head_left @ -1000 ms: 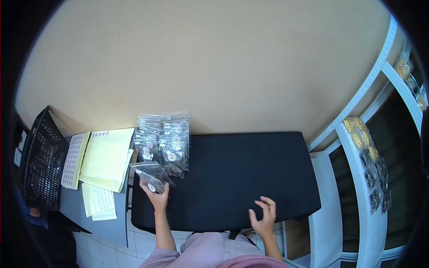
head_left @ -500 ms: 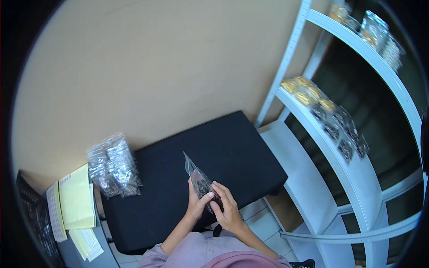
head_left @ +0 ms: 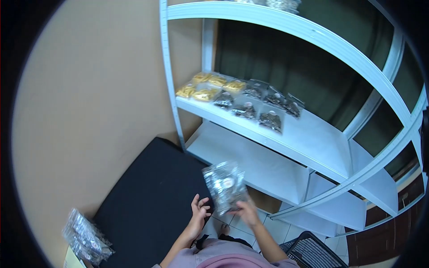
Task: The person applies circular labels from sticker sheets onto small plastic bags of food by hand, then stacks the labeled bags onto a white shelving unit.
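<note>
Plastic pouch (head_left: 222,192), clear, glossy and crinkled, hangs tilted in the right hand (head_left: 244,213), whose grip is clamped on its lower edge. Motion smears its greyish contents, though a pale round label (head_left: 228,182) shows on its front. It is out by the end of the matte black bench (head_left: 149,192), in front of the smooth white lower shelf (head_left: 261,161). Just beside it the left hand (head_left: 198,216) is bare, fingers apart and loosely curled, touching nothing that I can make out. On the middle shelf (head_left: 321,138), flat packets of yellow pieces (head_left: 205,94) lie near the wall, next to clear bags of dark, crumpled-looking bits (head_left: 270,119). At the bench's other end, glossy packets (head_left: 87,236) sit heaped, creased and shiny. Near the person's right side, a black perforated basket (head_left: 317,250) stands low, by pale floor tiles (head_left: 277,228).
</note>
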{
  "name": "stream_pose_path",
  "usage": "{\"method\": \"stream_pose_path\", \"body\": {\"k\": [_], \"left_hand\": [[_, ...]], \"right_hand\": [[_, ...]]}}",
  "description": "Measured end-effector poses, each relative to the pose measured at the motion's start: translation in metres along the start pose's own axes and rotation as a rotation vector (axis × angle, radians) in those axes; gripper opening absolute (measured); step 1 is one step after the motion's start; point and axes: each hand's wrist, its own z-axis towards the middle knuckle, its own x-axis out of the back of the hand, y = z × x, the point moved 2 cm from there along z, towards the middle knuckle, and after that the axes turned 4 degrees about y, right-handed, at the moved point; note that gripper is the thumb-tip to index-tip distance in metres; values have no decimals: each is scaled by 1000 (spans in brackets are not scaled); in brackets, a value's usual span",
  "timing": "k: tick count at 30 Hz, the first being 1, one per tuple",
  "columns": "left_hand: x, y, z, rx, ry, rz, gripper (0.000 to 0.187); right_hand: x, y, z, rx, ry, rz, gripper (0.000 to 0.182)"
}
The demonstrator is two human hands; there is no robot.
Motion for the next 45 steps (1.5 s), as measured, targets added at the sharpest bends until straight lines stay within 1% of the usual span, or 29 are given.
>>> {"method": "stream_pose_path", "body": {"k": [2,3,4,6,9,11,12,14,15,16,17,18,19,20,22,23,25,26,28,29,31,32,34,36,38,39,41,44,45], "left_hand": [[-11,-3,11,-146,-75,402,69],[-9,-13,15,-132,-46,530,69],[-8,-21,19,-134,-57,532,69],[-4,-35,24,-52,1,540,76],[8,-50,26,-13,45,543,76],[16,-53,26,10,72,552,76],[21,-56,25,27,103,518,74],[27,-59,22,45,134,481,72],[29,-58,20,32,158,454,65],[31,-58,18,20,182,427,59],[32,-59,17,22,184,429,59],[33,-60,16,24,198,392,56],[35,-61,16,23,213,355,54],[35,-61,15,25,214,356,54],[36,-62,15,15,209,353,50],[35,-62,15,16,207,350,50],[35,-61,15,14,215,337,51],[34,-61,14,13,215,336,51],[36,-61,14,5,221,318,49],[37,-62,14,4,220,320,49],[38,-63,13,-19,215,294,46],[38,-63,13,-20,216,293,46],[38,-63,12,-29,225,297,47],[39,-63,12,-31,221,313,46],[39,-63,12,-34,215,332,46],[38,-63,12,-30,212,330,45],[39,-62,12,-26,208,329,44],[40,-64,13,-20,208,325,43],[41,-65,13,-18,206,321,43]], "right_hand": [[30,-50,10,161,56,-17,44],[41,-82,17,254,128,-36,45],[48,-114,22,449,316,-105,47],[68,-179,40,555,368,-275,45],[95,-239,77,541,468,-350,46],[112,-251,101,418,550,-372,39],[118,-249,111,424,549,-369,39],[125,-244,128,319,522,-484,53],[118,-244,127,290,512,-599,68],[128,-245,133,288,511,-599,68],[145,-248,141,413,660,-911,77],[140,-251,139,536,804,-1225,85],[140,-255,135,480,827,-1222,97],[136,-256,136,478,827,-1222,97],[133,-257,139,385,825,-1094,91],[133,-257,139,385,826,-1097,91],[133,-257,145,418,776,-1298,75],[140,-257,152,418,776,-1299,75],[157,-256,164,397,712,-1247,52],[161,-256,164,398,713,-1244,52],[165,-255,159,374,740,-1112,37],[167,-256,157,375,738,-1113,37],[166,-256,153,362,678,-759,22],[170,-255,155,350,708,-783,21],[181,-251,164,612,837,-1014,22],[177,-249,163,612,838,-1014,22],[156,-242,161,711,881,-1041,26],[146,-236,169,794,870,-1096,28],[142,-236,170,751,878,-1141,32]]}}
